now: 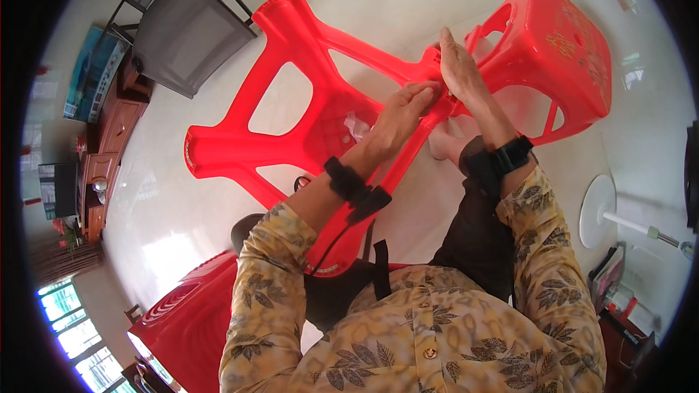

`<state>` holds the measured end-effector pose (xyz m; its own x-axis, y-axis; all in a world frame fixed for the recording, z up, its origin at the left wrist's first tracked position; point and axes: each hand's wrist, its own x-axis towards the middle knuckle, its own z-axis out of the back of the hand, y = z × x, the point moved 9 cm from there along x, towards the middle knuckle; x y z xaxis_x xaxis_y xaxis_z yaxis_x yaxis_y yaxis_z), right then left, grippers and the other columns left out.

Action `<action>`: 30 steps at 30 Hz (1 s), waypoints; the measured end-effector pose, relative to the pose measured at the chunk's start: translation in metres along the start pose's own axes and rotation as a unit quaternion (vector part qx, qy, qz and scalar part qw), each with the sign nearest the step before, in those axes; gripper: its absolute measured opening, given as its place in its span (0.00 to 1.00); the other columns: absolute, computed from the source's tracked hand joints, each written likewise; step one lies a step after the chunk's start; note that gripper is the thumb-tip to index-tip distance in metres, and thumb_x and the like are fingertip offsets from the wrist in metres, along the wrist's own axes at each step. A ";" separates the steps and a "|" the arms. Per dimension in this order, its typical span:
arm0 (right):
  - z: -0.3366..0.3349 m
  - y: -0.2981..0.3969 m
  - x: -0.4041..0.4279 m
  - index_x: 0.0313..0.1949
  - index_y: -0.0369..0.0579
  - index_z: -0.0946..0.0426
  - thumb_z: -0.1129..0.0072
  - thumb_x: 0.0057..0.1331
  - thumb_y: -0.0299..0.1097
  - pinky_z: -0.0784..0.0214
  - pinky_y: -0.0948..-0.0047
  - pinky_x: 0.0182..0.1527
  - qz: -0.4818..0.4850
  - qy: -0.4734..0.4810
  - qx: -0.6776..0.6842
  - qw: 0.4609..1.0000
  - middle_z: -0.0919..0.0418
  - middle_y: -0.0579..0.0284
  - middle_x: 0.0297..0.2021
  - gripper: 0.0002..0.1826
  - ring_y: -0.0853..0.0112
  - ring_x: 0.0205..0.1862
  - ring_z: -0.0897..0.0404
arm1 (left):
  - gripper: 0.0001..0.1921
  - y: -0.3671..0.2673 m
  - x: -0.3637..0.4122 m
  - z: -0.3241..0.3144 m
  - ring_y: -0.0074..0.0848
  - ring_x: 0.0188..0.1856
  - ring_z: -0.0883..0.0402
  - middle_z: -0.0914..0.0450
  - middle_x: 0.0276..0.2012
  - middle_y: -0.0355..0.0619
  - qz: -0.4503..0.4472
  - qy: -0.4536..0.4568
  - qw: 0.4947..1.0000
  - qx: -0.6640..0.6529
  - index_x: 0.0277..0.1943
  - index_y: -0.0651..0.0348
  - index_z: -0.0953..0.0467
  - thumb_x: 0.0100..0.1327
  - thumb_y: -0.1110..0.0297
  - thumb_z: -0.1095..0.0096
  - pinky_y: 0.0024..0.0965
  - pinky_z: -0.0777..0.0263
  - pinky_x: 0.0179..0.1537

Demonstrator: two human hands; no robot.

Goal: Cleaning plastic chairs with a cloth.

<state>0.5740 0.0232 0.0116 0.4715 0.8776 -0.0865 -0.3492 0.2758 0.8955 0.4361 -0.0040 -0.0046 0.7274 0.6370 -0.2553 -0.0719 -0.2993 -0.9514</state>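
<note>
A red plastic stool lies on its side before me, its legs spread and the underside of its seat towards me. My left hand is bent over the end of one of its legs, fingers curled and fingertips partly hidden. Close by, my right hand lies against the same leg end, thumb or finger pointing up; its far side is hidden. Whether either hand grips something small cannot be told. A pale crumpled scrap shows at the seat's underside. Just beyond my right hand stands a second red plastic stool with a gold pattern.
A grey mesh chair stands at the upper left, near a wooden cabinet. At the lower left is a red plastic piece of furniture. A white round-based stand is at the right, near the wall. A bare foot shows beneath the stools.
</note>
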 end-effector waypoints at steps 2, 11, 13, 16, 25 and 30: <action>0.007 -0.007 0.005 0.46 0.34 0.24 0.73 0.70 0.70 0.33 0.62 0.52 -0.015 0.019 0.025 0.999 0.20 0.43 0.41 0.45 0.58 0.47 0.23 | 0.22 -0.025 -0.005 -0.009 0.29 0.61 0.29 0.26 0.56 0.46 -0.087 0.013 0.995 -0.044 0.64 0.66 0.33 0.75 0.60 0.58 0.33 0.39 0.65; -0.009 -0.014 -0.002 0.49 0.40 0.25 0.74 0.71 0.68 0.30 0.69 0.41 -0.089 0.029 0.093 0.991 0.21 0.54 0.40 0.41 0.67 0.41 0.24 | 0.21 -0.002 0.018 0.013 0.26 0.61 0.31 0.26 0.55 0.42 -0.117 -0.003 0.992 -0.045 0.62 0.65 0.32 0.75 0.60 0.57 0.32 0.41 0.66; -0.006 -0.010 -0.004 0.49 0.40 0.25 0.74 0.71 0.68 0.31 0.70 0.41 -0.072 0.021 0.099 0.992 0.21 0.55 0.40 0.41 0.68 0.40 0.24 | 0.20 -0.001 0.021 0.014 0.26 0.61 0.31 0.26 0.55 0.42 -0.096 0.014 0.995 -0.038 0.62 0.65 0.32 0.75 0.60 0.57 0.32 0.40 0.66; -0.004 -0.014 -0.002 0.49 0.35 0.25 0.73 0.70 0.69 0.32 0.66 0.50 -0.082 0.030 0.090 0.992 0.21 0.46 0.41 0.44 0.62 0.44 0.23 | 0.21 0.016 0.021 0.012 0.26 0.60 0.30 0.26 0.55 0.42 -0.051 0.037 0.998 0.015 0.62 0.66 0.33 0.75 0.61 0.56 0.32 0.40 0.65; -0.010 -0.008 -0.005 0.48 0.32 0.26 0.72 0.70 0.69 0.34 0.65 0.52 -0.063 0.016 0.094 0.993 0.21 0.44 0.40 0.45 0.61 0.47 0.23 | 0.24 0.069 0.009 0.027 0.26 0.61 0.30 0.27 0.59 0.44 0.061 0.044 0.990 0.116 0.65 0.68 0.36 0.73 0.61 0.52 0.30 0.37 0.63; 0.002 -0.008 -0.004 0.47 0.32 0.25 0.73 0.70 0.69 0.34 0.65 0.52 -0.058 0.001 0.085 0.995 0.21 0.44 0.39 0.45 0.61 0.46 0.23 | 0.26 0.023 -0.018 0.001 0.27 0.61 0.29 0.28 0.60 0.45 0.038 0.070 0.996 0.038 0.67 0.68 0.39 0.73 0.61 0.51 0.32 0.38 0.65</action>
<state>0.5760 0.0168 0.0057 0.4996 0.8441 -0.1947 -0.1503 0.3058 0.9401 0.4207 -0.0219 -0.0225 0.8061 0.5071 -0.3050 -0.1775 -0.2845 -0.9421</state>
